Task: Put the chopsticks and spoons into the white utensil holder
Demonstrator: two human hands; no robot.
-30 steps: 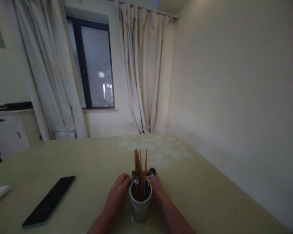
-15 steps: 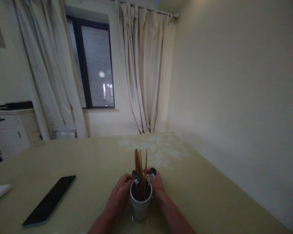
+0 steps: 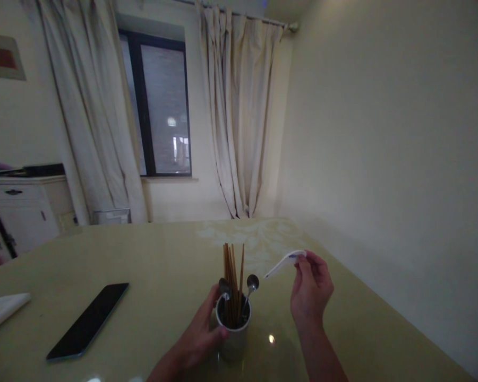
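Note:
A white cup (image 3: 234,339) stands on the table with several wooden chopsticks (image 3: 231,281) upright in it. Two metal spoons lean in the same cup, one metal spoon (image 3: 224,288) at the left and another metal spoon (image 3: 253,282) at the right. My left hand (image 3: 203,331) is wrapped round the cup's left side, thumb across its front. Away to the right, my right hand (image 3: 313,284) pinches a white soup spoon (image 3: 284,261) with a blue mark, held above the table and pointing down-left.
A dark phone-like slab (image 3: 90,322) lies on the table (image 3: 163,265) at the left. Beyond it sits a white object (image 3: 6,310), cut off by the frame. A wall (image 3: 390,185) runs along the table's right edge; curtains (image 3: 242,116) hang at the back.
My right hand has left the cup and moved right, now with the white soup spoon in its fingers. My left hand has shifted its thumb to the cup's front. The view has swung slightly left.

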